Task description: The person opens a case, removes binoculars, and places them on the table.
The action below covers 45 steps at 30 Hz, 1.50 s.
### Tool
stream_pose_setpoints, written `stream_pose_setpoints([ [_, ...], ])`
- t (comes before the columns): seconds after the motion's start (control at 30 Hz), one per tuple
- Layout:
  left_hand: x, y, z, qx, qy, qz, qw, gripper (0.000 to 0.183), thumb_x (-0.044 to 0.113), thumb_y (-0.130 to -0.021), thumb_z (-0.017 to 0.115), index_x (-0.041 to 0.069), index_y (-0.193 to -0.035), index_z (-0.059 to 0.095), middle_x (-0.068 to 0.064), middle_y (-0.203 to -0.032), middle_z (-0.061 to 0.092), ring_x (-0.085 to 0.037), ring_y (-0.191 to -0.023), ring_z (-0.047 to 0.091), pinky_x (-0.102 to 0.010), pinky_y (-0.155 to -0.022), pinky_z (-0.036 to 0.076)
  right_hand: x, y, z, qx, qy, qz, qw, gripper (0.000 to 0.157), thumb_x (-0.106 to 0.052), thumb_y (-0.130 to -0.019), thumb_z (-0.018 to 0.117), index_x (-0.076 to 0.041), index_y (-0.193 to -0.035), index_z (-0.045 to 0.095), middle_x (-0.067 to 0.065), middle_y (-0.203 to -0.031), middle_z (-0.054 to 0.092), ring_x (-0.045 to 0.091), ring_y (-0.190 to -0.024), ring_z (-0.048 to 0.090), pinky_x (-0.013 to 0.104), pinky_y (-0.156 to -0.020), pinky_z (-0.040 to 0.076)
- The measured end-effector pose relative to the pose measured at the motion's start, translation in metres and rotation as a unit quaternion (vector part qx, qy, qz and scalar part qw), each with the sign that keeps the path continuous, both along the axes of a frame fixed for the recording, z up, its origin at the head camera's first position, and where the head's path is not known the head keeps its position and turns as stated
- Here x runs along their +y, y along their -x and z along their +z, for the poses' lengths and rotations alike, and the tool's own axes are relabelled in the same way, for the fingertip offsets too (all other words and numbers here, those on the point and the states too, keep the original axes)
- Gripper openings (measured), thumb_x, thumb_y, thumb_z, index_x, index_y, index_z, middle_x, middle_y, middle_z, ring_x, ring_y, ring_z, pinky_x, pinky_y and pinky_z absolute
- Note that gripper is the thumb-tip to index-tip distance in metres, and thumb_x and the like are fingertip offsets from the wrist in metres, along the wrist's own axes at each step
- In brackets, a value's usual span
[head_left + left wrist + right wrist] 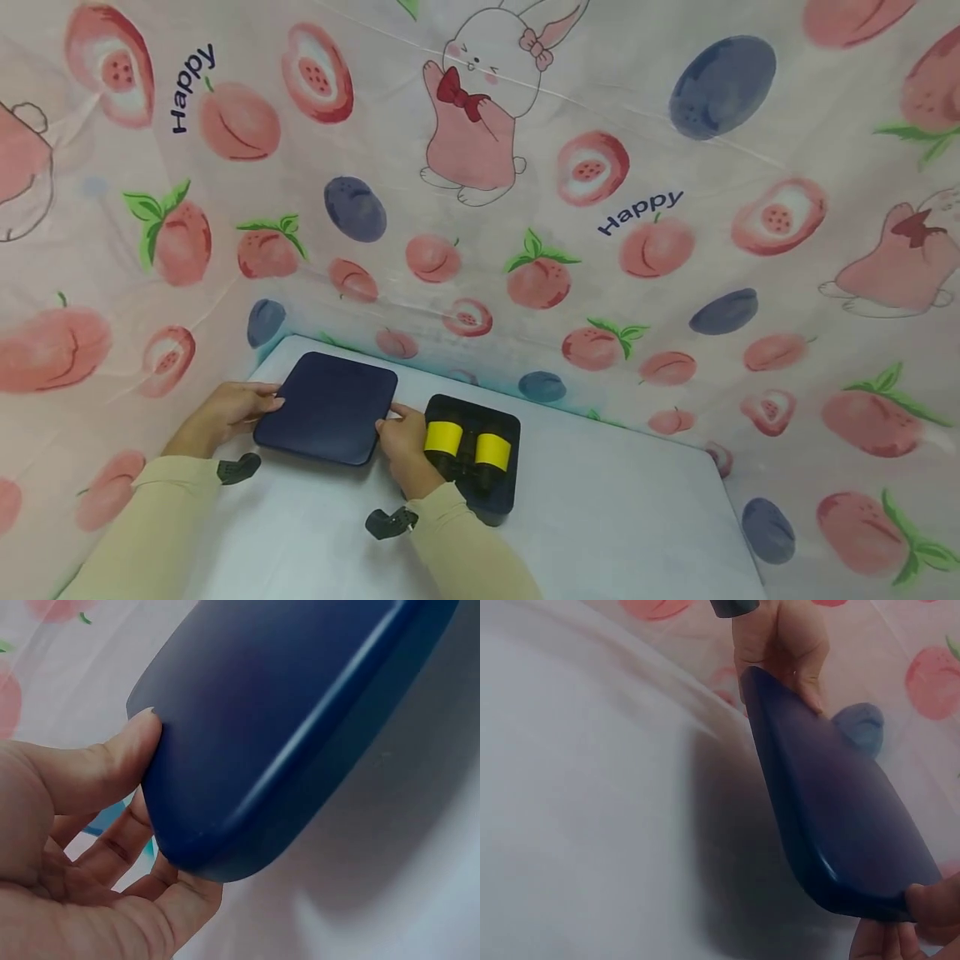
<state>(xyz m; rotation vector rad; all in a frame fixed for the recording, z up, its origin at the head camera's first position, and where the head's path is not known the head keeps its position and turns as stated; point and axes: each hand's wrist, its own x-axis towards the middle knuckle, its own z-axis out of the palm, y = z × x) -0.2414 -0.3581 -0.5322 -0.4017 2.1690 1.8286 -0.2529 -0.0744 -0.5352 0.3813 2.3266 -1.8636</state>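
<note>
ok so there's one navy lid [326, 408], held up off the table [615, 500] by two hands: left hand [228, 412] pinching one edge, right hand [407, 450] pinching the opposite one. It's smooth, kinda shiny, a rounded-corner square with a turned-down rim. Just right of it, one black tray [468, 410] with one pair of binoculars [492, 452], two yellow bands. White tabletop, pinkish peach-and-bunny print cloth [615, 50] all around.

The left hand [234, 408] is gripping the dark blue panel [330, 408] at 9 o'clock; the right hand [406, 440] is gripping it between 3 and 4 o'clock. Beyond the panel's 3 o'clock side, a black tray [498, 502] is holding yellow-banded binoculars [492, 452].
</note>
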Motion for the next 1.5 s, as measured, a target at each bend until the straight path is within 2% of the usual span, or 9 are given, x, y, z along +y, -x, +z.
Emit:
stream_pose_setpoints([
  [0.13,0.001,0.001,-0.004,-0.001,0.020,0.005,0.9998,0.071,0.014,-0.094,0.077,-0.011,-0.151,0.043,0.006,-0.112,0.075,-0.004,-0.092,0.063,-0.022,-0.082,0.057,-0.002,0.000,-0.007,-0.004,-0.007,0.002,1.000,0.046,0.006,-0.089,0.068,-0.005,-0.133,0.069,0.004,-0.082,0.066,0.013,-0.067,0.055,0.022,-0.061,0.046],
  [0.23,0.001,0.003,-0.007,-0.002,0.030,-0.003,0.9995,0.072,0.015,-0.094,0.077,-0.011,-0.152,0.043,-0.009,-0.124,0.075,-0.002,-0.094,0.064,-0.035,-0.096,0.059,-0.004,-0.001,-0.012,-0.002,-0.020,-0.003,1.000,0.046,0.007,-0.088,0.066,-0.005,-0.132,0.068,0.006,-0.088,0.065,0.014,-0.072,0.055,0.023,-0.065,0.047],
  [0.37,0.001,0.006,-0.012,-0.009,0.041,-0.009,0.9991,0.074,0.015,-0.095,0.077,-0.010,-0.154,0.039,-0.027,-0.148,0.058,-0.002,-0.098,0.065,-0.051,-0.112,0.051,-0.006,-0.001,-0.017,0.005,-0.032,-0.001,0.999,0.048,0.010,-0.086,0.059,-0.002,-0.131,0.067,0.006,-0.092,0.062,0.015,-0.074,0.054,0.024,-0.066,0.046],
  [0.57,0.001,0.008,-0.017,-0.011,0.056,-0.006,0.9984,0.074,0.013,-0.095,0.076,-0.012,-0.153,0.038,-0.033,-0.158,0.038,-0.010,-0.107,0.067,-0.047,-0.111,0.051,-0.010,0.001,-0.022,0.002,-0.033,0.003,0.999,0.048,0.009,-0.084,0.056,-0.002,-0.130,0.067,0.014,-0.110,0.069,0.019,-0.089,0.059,0.032,-0.078,0.054],
  [0.67,0.002,0.008,-0.018,-0.014,0.068,-0.003,0.9976,0.072,0.012,-0.094,0.076,-0.011,-0.152,0.040,-0.034,-0.156,0.041,-0.013,-0.108,0.066,-0.044,-0.106,0.056,-0.011,0.001,-0.025,0.001,-0.043,0.002,0.999,0.047,0.010,-0.083,0.056,-0.001,-0.128,0.068,0.017,-0.119,0.070,0.022,-0.096,0.060,0.038,-0.088,0.057],
  [0.77,0.004,0.008,-0.020,-0.023,0.078,0.010,0.9967,0.071,0.013,-0.093,0.078,-0.010,-0.151,0.044,-0.033,-0.152,0.049,-0.012,-0.102,0.066,-0.035,-0.094,0.061,-0.011,0.001,-0.026,-0.002,-0.051,0.006,0.999,0.046,0.010,-0.083,0.057,0.001,-0.128,0.067,0.019,-0.120,0.070,0.023,-0.099,0.061,0.042,-0.093,0.057],
  [0.93,0.006,0.007,-0.024,-0.019,0.080,0.021,0.9964,0.070,0.011,-0.092,0.079,-0.012,-0.149,0.046,-0.030,-0.142,0.061,-0.007,-0.092,0.063,-0.020,-0.075,0.057,-0.013,0.001,-0.026,-0.015,-0.060,0.015,0.998,0.045,0.008,-0.087,0.057,0.003,-0.132,0.064,0.023,-0.130,0.067,0.028,-0.115,0.063,0.049,-0.106,0.055],
  [1.07,0.007,0.007,-0.026,-0.014,0.072,0.028,0.9969,0.068,0.006,-0.091,0.078,-0.014,-0.147,0.046,-0.029,-0.135,0.067,-0.005,-0.088,0.062,-0.019,-0.072,0.055,-0.015,0.000,-0.027,-0.016,-0.078,0.019,0.997,0.044,0.007,-0.089,0.056,0.006,-0.132,0.063,0.025,-0.136,0.065,0.034,-0.129,0.061,0.054,-0.112,0.050],
  [1.5,0.007,0.008,-0.030,-0.010,0.095,0.027,0.9951,0.068,0.005,-0.089,0.080,-0.015,-0.145,0.048,-0.036,-0.145,0.054,-0.009,-0.095,0.064,-0.023,-0.076,0.057,-0.014,-0.002,-0.028,-0.015,-0.072,0.025,0.997,0.043,0.005,-0.090,0.057,0.009,-0.132,0.061,0.028,-0.137,0.064,0.037,-0.129,0.062,0.054,-0.110,0.052],
])
